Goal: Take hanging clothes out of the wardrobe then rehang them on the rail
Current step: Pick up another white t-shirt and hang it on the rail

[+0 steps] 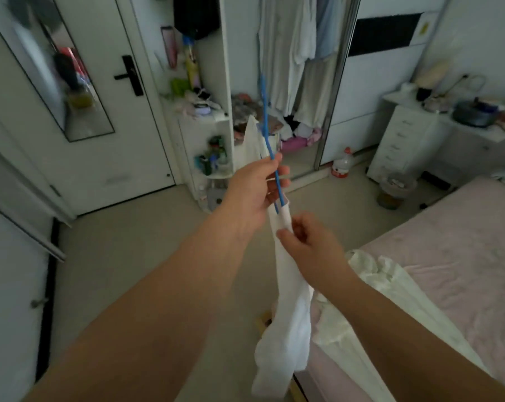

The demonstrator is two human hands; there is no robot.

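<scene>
White cloth garment on thin blue wire hanger, held in both hands before the open wardrobe.
Pink-sheeted bed at right carries another crumpled white garment; pale clothes hang inside the wardrobe. Left hand pinches the hanger wire, fingers curled round it. Right hand pinches the garment's top edge just below.
</scene>
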